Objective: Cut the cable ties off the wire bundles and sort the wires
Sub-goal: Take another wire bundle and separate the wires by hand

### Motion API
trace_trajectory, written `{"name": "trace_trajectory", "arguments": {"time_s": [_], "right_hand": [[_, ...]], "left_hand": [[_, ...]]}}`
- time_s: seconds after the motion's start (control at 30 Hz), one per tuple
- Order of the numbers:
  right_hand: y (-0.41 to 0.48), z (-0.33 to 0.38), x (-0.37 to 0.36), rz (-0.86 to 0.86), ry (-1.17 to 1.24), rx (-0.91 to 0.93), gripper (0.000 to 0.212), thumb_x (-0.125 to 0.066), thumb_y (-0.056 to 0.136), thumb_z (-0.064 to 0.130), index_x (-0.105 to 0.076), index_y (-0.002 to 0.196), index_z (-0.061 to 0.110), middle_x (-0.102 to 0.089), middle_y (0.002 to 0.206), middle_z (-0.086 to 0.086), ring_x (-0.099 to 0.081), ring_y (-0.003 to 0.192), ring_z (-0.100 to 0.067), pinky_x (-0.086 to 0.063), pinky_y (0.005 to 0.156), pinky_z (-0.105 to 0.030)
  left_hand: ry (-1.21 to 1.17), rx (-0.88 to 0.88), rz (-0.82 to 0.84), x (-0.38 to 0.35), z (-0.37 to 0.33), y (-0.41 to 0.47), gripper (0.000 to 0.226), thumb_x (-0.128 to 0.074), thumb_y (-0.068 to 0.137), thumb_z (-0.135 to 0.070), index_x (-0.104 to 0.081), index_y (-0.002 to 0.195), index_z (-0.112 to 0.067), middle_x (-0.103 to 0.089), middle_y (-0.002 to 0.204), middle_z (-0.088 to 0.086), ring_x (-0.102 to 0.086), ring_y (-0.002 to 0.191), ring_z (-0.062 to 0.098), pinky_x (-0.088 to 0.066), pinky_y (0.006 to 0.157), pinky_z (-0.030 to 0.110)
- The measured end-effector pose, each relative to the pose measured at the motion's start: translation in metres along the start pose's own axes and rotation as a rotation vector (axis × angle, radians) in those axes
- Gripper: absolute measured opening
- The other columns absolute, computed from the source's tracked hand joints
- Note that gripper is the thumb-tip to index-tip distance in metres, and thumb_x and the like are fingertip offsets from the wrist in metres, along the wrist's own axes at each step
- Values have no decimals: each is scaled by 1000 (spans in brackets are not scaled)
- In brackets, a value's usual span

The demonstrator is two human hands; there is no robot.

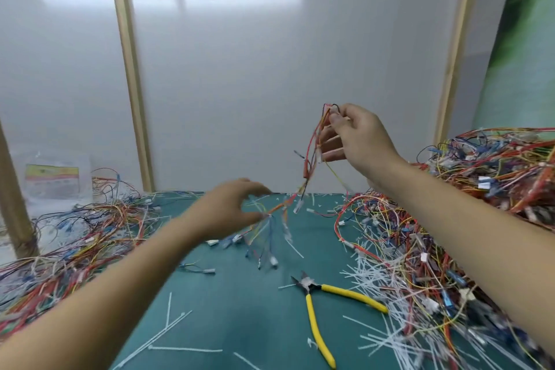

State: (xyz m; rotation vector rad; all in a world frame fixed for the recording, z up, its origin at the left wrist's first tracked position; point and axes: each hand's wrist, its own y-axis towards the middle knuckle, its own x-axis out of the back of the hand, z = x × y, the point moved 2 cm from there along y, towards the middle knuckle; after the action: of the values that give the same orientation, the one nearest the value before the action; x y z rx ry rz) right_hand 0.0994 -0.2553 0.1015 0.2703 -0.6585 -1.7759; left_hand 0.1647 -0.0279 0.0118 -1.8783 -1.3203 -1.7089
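My right hand (357, 138) is raised above the green mat (228, 309) and pinches the top of a small wire bundle (310, 159) of red, orange and yellow wires. The bundle hangs down to the left. My left hand (231, 207), blurred, pinches the lower part of that bundle, where loose ends with white connectors (270, 237) fan out below the fingers. Yellow-handled cutters (318, 303) lie on the mat in front, untouched. Cut white cable ties (171, 330) are scattered over the mat.
A large tangled heap of wires (480, 189) fills the right side, with a drift of cut ties (390, 294) at its foot. Another wire pile (75, 234) lies on the left. A plastic bag with a label (54, 177) sits back left. Wooden posts and a white wall stand behind.
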Motion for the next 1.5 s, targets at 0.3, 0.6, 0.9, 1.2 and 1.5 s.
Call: {"name": "trace_trajectory", "arguments": {"time_s": [0.3,0.6,0.9,1.2,1.5], "right_hand": [[-4,38,9,74,232,141,21,-42,107,21,-57,96,12,-66,74,-4,-66,66,-27,-55,54,-34],[-19,19,26,163,75,123,19,-43,107,18,-58,96,13,-61,82,-10,-64,64,-23,-54,52,-34],[-61,-66,-18,161,33,-150,16,-46,105,13,-59,97,12,-61,78,-11,-62,60,-26,-53,47,-28],[-111,-115,-53,110,193,-447,8,-54,100,8,-51,106,10,-67,105,-11,-74,73,-25,-63,66,-35],[-117,-109,-13,-264,-131,60,15,-54,96,26,-61,96,39,-62,104,5,-63,95,-13,-54,82,-32]], "left_hand": [[-346,279,125,-63,-37,50,77,-78,84,-34,-36,147,-23,-63,122,2,-70,88,25,-55,54,29],[-641,4,-191,10,-62,89,57,-78,85,-19,-54,136,-11,-62,132,9,-59,117,14,-46,104,33],[-601,226,-42,-62,-10,14,37,-68,91,-9,-61,127,-12,-66,127,2,-62,118,19,-46,103,32],[-1179,266,-123,-97,-33,-31,29,-57,98,-24,-70,107,0,-74,102,13,-69,86,29,-59,77,36],[-1472,190,-202,-78,-39,-38,30,-58,93,-27,-68,115,-9,-73,97,13,-73,85,28,-58,69,27]]}}
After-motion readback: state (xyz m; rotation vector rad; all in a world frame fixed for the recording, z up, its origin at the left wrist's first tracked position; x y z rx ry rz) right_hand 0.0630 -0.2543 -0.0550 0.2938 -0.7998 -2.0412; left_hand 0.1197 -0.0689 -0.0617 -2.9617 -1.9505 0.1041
